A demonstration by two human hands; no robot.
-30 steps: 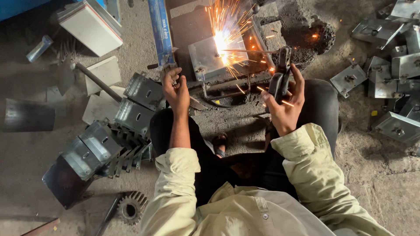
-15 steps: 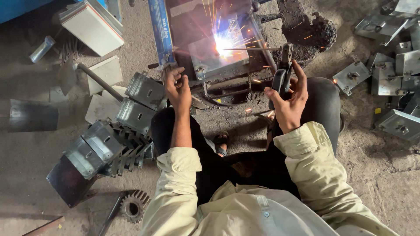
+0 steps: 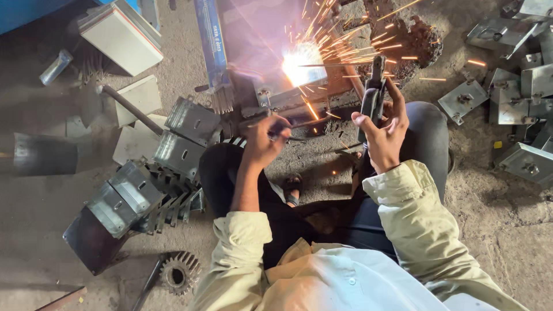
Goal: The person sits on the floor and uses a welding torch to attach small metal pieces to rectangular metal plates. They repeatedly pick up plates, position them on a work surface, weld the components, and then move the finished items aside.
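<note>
Right hand (image 3: 385,129) grips a welding holder (image 3: 373,95); left hand (image 3: 262,144) clasps thin rods (image 3: 299,124).

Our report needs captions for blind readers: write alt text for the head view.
Seen from above, a seated person welds on a dirt floor: the right hand holds an electrode holder whose rod ends at a bright arc throwing sparks, while the left hand grips a thin tool against the metal workpiece. Folded metal brackets lie stacked to the left, and a gear nearby.

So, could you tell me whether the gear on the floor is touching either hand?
No, the gear lies on the floor near the person's left elbow, well apart from the left hand and the right hand.
</note>
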